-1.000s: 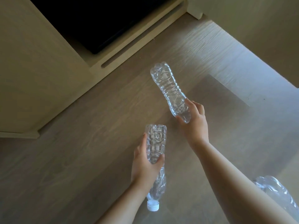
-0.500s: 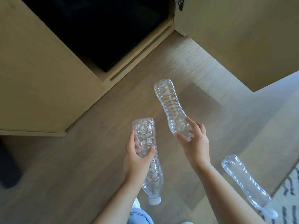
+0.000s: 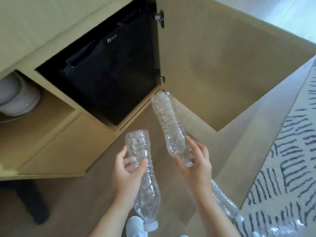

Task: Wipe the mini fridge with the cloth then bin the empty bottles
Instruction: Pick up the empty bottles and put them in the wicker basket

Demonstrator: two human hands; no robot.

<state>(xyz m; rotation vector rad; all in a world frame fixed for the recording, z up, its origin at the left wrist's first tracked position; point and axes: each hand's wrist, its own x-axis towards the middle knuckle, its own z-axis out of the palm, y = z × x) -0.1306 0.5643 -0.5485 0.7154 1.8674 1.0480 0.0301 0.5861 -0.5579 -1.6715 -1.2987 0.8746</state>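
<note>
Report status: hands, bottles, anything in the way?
Left hand grips crumpled bottle; right hand grips second bottle near its cap. Third bottle on floor beside rug. Cabinet door open at mini fridge; no bin in view.

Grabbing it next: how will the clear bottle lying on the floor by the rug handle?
The floor bottle looks empty, so probably very light. Its ribbed wall likely dents under a firm grip. Lying sideways, it may roll if nudged.

Two hands: left hand [image 3: 127, 173], right hand [image 3: 196, 165]. Three clear bottles: left bottle [image 3: 138, 149] between left fingers, right bottle [image 3: 168, 120] between right fingers, third bottle [image 3: 223, 200] behind right fingers, under wrist. Fourth bottle unsure, blurred. One black fridge [image 3: 109, 74]. Two hinges: upper hinge [image 3: 159, 17], lower hinge [image 3: 161, 78]. One rug [image 3: 282, 168].
</note>
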